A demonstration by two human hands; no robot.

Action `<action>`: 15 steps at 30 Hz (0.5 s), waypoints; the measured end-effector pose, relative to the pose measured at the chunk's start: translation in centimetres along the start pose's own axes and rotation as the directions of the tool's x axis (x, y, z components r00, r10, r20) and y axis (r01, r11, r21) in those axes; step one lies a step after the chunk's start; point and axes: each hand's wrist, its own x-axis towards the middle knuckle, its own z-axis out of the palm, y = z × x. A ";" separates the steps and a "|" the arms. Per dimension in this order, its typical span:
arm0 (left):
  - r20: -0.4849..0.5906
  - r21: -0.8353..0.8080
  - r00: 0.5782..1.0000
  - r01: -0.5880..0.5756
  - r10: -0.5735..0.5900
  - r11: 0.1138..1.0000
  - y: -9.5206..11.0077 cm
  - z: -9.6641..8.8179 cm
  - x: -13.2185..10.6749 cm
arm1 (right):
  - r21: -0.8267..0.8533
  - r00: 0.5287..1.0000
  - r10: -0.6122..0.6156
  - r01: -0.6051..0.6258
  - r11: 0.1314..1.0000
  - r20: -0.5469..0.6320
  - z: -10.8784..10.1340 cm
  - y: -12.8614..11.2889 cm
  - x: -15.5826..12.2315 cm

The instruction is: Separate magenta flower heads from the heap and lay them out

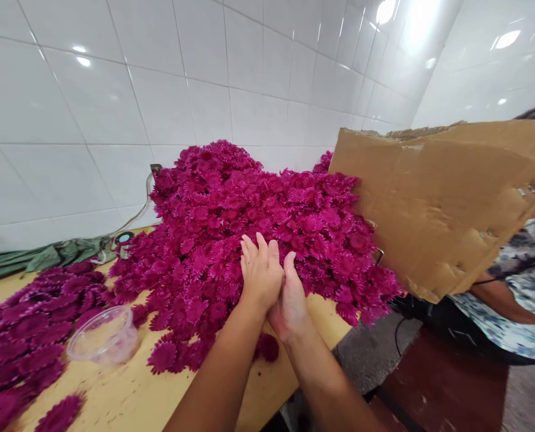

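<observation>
While both palms are set tog. at the front of the heap (249, 204), hand state is as follows. L hand (262, 273): fingers straight, pointing up and away, slightly spread, back of hand to view. R hand (294, 300): thumb up, fingers hidden behind L hand; can't tell if curled or flat. Contents btwn palms, if any: can't tell.

Heap: magenta blooms, piled high on the table (109, 402) before the tiled wall (114, 108), directly ahead of the hands; R end appears to overhang the table edge. One bloom (268, 347) lies low, just beside R wrist.

Step in hand, insp.'s judgement: manual handling of blooms, at a point where palms are pressed or rubbed tog., poss. w/ a bloom btwn. Next move, as judged, calls for parting the palms w/o knocking the heap front, esp. the overhanging end; light fingers adv., petals look easily bruised.

Surroundings: second pile (28, 330) at far L; clear tub (109, 357) btwn it and the heap, contents unclear. Green cloth (64, 252) along wall, L. Card (429, 210) stands R of heap, torn along top; co-worker's arm (501, 303) partly visible below it.
</observation>
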 end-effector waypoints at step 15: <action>0.238 -0.023 0.939 -0.251 0.249 0.968 -1.9 -5.7 -1.4 | 0.037 0.953 0.281 -0.279 0.960 -0.108 -1.6 -1.6 -0.6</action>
